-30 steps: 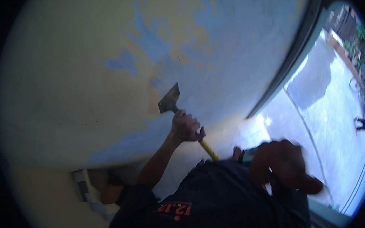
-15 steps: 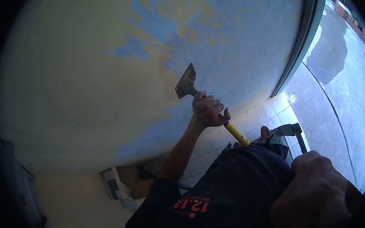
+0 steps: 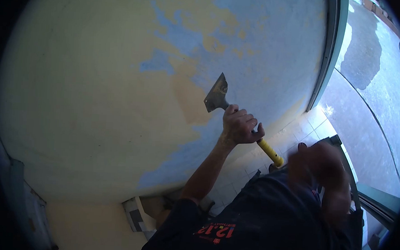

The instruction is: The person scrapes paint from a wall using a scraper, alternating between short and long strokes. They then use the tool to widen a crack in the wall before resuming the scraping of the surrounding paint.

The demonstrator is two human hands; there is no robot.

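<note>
One arm point(image 3: 209, 170) slanting upward, left hand point(image 3: 241, 127) wrapped round scraper point(image 3: 217, 95), right hand point(image 3: 321, 164) blurred, its state unclear

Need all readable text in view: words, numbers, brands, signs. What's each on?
"12.12": red print on the shirt.
Smaller line beside the number, also on the shirt: possibly "BIRTHDAY", too blurred to confirm.
Tiny print by the small red logo, same shirt: too small to read.
Scraper and wall: no readable text.
</note>
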